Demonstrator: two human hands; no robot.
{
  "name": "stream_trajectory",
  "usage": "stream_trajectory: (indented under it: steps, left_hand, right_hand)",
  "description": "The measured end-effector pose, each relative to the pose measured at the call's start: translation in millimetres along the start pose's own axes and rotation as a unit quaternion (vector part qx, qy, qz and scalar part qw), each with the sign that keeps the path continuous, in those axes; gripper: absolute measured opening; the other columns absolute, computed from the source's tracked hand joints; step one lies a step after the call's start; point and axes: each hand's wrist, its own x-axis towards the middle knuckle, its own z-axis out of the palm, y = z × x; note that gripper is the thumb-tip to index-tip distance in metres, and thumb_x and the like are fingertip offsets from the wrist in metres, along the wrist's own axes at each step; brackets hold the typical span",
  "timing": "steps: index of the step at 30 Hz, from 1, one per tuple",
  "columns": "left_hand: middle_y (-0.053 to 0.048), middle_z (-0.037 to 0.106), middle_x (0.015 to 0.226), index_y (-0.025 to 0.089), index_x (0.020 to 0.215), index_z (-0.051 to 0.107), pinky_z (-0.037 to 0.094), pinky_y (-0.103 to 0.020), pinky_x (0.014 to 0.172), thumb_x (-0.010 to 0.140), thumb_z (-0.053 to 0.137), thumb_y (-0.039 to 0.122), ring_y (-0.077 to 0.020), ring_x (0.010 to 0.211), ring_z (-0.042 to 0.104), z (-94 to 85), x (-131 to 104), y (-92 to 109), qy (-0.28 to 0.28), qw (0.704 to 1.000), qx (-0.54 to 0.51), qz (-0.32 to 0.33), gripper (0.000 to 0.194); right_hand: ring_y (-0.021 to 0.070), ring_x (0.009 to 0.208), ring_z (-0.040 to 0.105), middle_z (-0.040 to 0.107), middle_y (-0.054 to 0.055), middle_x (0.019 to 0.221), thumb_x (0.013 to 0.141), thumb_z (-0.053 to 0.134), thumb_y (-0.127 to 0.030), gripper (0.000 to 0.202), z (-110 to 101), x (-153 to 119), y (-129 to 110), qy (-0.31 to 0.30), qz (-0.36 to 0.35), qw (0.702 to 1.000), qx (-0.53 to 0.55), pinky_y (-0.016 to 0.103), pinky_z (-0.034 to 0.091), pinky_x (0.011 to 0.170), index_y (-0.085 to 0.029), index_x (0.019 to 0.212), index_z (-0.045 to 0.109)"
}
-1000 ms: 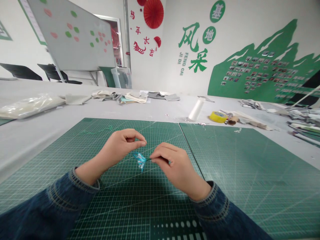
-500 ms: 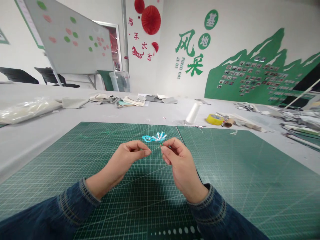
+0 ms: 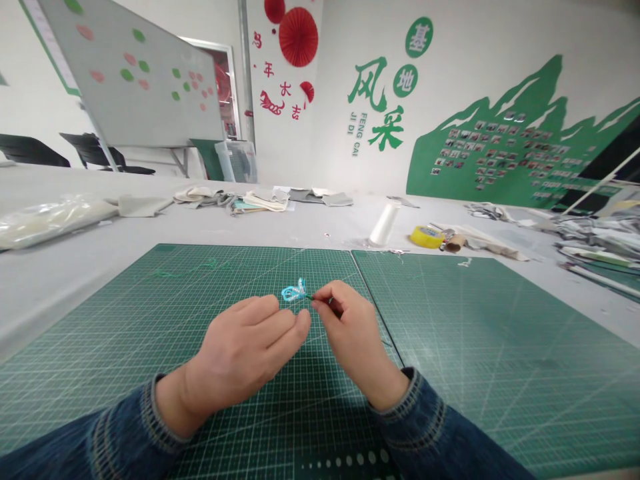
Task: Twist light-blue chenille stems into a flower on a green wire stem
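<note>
Between thumb and fingertips, my right hand point(image 3: 353, 333) pinches the green stem of a small blue and white beaded ornament point(image 3: 294, 291). The ornament points left, above the green cutting mat point(image 3: 450, 333). Just left of and below it is my left hand point(image 3: 245, 350), its back turned to the camera and its fingers curled together. Whatever the left fingers hold, if anything, is hidden or too thin to make out.
Beyond the mats stand a white thread cone point(image 3: 385, 225) and a yellow tape roll point(image 3: 427, 237). Fabric scraps point(image 3: 267, 201) lie along the table's back. A plastic-wrapped bundle point(image 3: 55, 219) is at left, and piled material point(image 3: 600, 233) at right.
My left hand has rolled over, showing its back, with its fingers now curled. The ornament has tilted and shifted slightly left and down, still in my right hand's pinch.
</note>
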Motion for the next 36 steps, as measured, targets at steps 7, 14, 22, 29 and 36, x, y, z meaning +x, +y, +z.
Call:
stream_trajectory:
  steps: [7,14,22,29,36]
  left_hand:
    - [0.000,0.055,0.064,0.011,0.100,0.069,0.036,-0.033,0.056,0.093,0.055,0.008,-0.0165,0.060,0.038,-3.1,-2.1,-17.4,-0.006,0.999,0.015,-0.045,0.016]
    - [0.001,0.056,0.061,0.023,0.084,0.076,0.036,-0.030,0.062,0.093,0.062,0.025,-0.0156,0.065,0.044,5.3,-2.1,-37.0,-0.060,0.950,-0.190,-0.241,0.016]
    - [0.001,0.068,0.074,0.023,0.077,0.076,0.042,-0.027,0.065,0.079,0.074,0.029,-0.0144,0.069,0.056,10.7,-1.4,-33.8,-0.047,0.716,-0.497,-0.489,0.007]
    - [0.000,0.072,0.077,0.021,0.076,0.075,0.047,-0.028,0.076,0.076,0.076,0.028,-0.0156,0.079,0.062,23.2,-2.1,-17.9,0.023,0.618,-0.561,-0.550,0.006]
    - [0.001,0.067,0.066,0.024,0.084,0.076,0.041,-0.028,0.061,0.086,0.069,0.023,-0.0139,0.062,0.052,19.7,-1.4,-6.0,0.024,0.884,-0.291,-0.366,0.007]
  right_hand:
    - [0.0149,0.075,0.058,0.064,0.002,0.082,0.095,0.051,-0.011,0.019,-4.6,-1.4,-0.3,-0.108,-0.137,0.979,-0.101,0.028,0.044,0.069,-0.019,0.084,0.064]
    - [0.0128,0.078,0.060,0.067,-0.002,0.080,0.086,0.064,-0.004,0.018,-9.9,4.2,-4.2,-0.184,-0.097,0.976,0.062,0.026,0.045,0.073,-0.019,0.079,0.069]
    - [0.0092,0.055,0.048,0.060,-0.004,0.062,0.075,0.077,-0.013,0.009,-9.0,6.1,-5.1,-0.195,0.127,0.890,0.393,0.023,0.035,0.052,-0.019,0.073,0.070]
    - [0.0060,0.055,0.049,0.063,0.000,0.069,0.077,0.076,-0.016,0.009,-3.8,5.2,-1.0,-0.148,0.225,0.771,0.577,0.017,0.030,0.049,-0.016,0.076,0.066]
    - [0.0036,0.053,0.046,0.062,0.001,0.072,0.072,0.080,-0.016,0.015,-2.7,7.6,1.9,-0.102,0.281,0.744,0.598,0.014,0.022,0.045,-0.014,0.073,0.065]
